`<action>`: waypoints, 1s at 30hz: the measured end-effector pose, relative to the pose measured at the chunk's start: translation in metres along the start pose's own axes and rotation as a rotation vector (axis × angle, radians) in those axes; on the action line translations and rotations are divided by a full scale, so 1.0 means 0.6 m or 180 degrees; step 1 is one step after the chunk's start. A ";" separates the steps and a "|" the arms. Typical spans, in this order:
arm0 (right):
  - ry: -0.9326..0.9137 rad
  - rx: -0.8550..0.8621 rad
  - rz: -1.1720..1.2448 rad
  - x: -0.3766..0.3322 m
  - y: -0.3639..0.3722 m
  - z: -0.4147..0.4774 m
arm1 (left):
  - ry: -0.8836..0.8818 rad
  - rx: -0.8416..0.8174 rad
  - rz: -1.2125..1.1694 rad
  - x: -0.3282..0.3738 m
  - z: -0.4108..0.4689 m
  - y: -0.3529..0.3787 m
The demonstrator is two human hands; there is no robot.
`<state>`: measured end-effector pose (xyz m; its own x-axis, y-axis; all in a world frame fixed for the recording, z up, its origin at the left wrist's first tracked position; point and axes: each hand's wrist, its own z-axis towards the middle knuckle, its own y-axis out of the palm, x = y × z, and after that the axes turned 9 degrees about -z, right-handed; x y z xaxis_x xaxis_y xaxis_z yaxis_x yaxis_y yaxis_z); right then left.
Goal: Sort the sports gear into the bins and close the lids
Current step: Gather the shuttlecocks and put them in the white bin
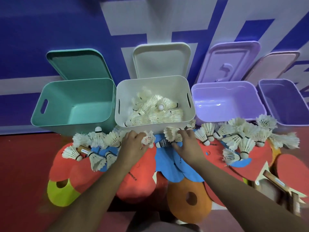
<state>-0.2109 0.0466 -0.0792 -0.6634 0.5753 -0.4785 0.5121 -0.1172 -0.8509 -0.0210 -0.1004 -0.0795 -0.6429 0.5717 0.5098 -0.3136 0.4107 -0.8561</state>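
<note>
Four open bins stand against the wall: a teal bin (55, 104), a white bin (185, 91) holding several shuttlecocks (155, 111), a lilac bin (224, 104) and a darker purple bin (284, 99). In front of them lies a pile of shuttlecocks, flat discs and paddles. My left hand (132, 144) grips a white shuttlecock (148, 139) just below the white bin's front wall. Beside it, my right hand (187, 144) holds another white shuttlecock (170, 134), and a dark shuttlecock (163, 143) lies between the two hands.
Lids lean on the wall behind each bin: teal lid (78, 64), white lid (162, 61), lilac lid (229, 62), pinkish lid (274, 66). Loose shuttlecocks (240, 136) cluster right and left. Red discs (133, 180), blue discs (180, 166), an orange cone (189, 198), a yellow cone (58, 191) and paddles (287, 169) cover the floor.
</note>
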 end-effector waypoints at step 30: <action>0.0186 -0.0115 0.3295 -0.043 -0.126 -0.036 | -0.0854 -0.0133 -0.3259 0.136 -0.069 -0.015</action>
<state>-0.2205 0.0580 0.0023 0.1374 0.2454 -0.9596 0.8331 -0.5527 -0.0221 -0.0420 -0.0280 -0.0269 -0.2204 -0.2345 0.9468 -0.7723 0.6349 -0.0225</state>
